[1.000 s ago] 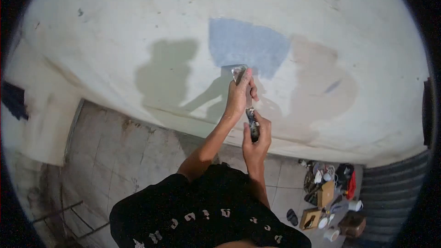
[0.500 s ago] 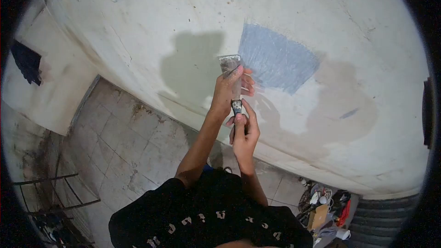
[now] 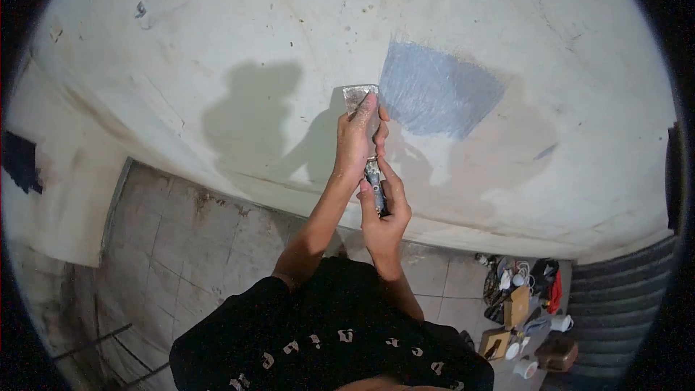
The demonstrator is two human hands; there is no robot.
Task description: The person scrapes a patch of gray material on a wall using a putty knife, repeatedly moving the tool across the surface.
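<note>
A putty knife, its wide blade crusted with pale residue, points up in front of the wall. My left hand is closed around the blade, thumb lying along its face and fingertips showing at the right edge. Lower down, my right hand wraps the worn dark handle with thumb and fingers. The blade's top edge overlaps the wall beside a grey-blue patch covered in scratch marks.
The stained off-white wall carries chips and hand shadows. Grey floor tiles run along its foot. At lower right lie cluttered items, including a cardboard box, beside a ribbed dark surface. A metal frame stands at lower left.
The view has shifted, bringing more of the floor clutter into sight. My right hand has turned a little and shows more of the handle; my left thumb sits higher on the blade.
</note>
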